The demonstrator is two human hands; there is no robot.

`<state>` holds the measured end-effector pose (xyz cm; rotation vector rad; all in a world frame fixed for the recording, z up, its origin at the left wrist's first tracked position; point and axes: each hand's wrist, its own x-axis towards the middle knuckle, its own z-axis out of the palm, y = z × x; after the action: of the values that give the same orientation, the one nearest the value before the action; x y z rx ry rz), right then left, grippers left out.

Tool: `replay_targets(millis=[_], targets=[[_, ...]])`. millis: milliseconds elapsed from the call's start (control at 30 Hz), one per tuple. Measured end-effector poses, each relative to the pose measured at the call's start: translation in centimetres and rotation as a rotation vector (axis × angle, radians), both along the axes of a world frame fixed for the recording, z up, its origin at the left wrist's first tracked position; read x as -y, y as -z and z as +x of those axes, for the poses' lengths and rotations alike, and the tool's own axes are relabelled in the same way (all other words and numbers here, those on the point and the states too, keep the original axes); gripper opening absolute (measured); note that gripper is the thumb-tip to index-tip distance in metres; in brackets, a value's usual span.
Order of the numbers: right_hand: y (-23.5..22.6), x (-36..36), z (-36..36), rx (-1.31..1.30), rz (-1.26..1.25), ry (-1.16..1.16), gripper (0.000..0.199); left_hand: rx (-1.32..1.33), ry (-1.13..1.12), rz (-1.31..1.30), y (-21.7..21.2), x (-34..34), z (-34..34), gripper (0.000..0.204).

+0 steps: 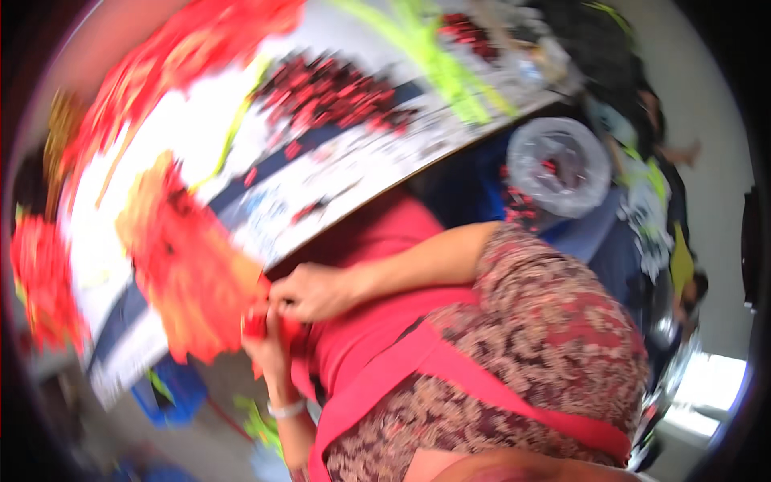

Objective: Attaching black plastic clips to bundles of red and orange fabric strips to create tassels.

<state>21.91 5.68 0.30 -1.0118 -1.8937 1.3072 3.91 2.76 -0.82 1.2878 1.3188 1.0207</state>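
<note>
A bundle of orange-red fabric [193,277], ragged at its edges, hangs over the near edge of the table and reaches to my hands. My left hand [271,349], with a pale bracelet at the wrist, is closed on the fabric's right end. A small bright red piece [254,324] shows at its fingers; blur hides its kind. My right hand [317,292] is closed in a pinch just above and beside the left one, at the same end of the fabric. What lies between its fingertips is hidden.
On the white table [281,229] lie a pile of small red and black pieces [329,92], neon yellow strips [438,60] and more red fabric [181,64]. A bin with a clear liner [558,165] stands beside the table. A blue crate [169,391] sits below on the floor.
</note>
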Motion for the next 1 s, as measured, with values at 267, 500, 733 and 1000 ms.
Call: replay_targets(millis=[267, 500, 733, 1000], targets=[[4.7, 1.3, -0.4, -0.191, -0.795, 0.184, 0.02, -0.399, 0.214, 0.489, -2.3, 0.3, 3.9, 0.01], [2.8, -1.2, 2.2, -0.194, -0.281, 0.313, 0.024, 0.113, 0.145, -0.042, 0.0, -1.8, 1.9, 0.009], [1.4, -1.2, 1.2, -0.105, -0.076, 0.238, 0.025, 0.145, 0.196, -0.358, 0.3, -0.5, 3.2, 0.009], [0.4, -3.1, 5.6, -0.336, -0.788, -0.094, 0.022, 0.031, 0.25, -0.209, -1.7, -1.6, 1.6, 0.009]])
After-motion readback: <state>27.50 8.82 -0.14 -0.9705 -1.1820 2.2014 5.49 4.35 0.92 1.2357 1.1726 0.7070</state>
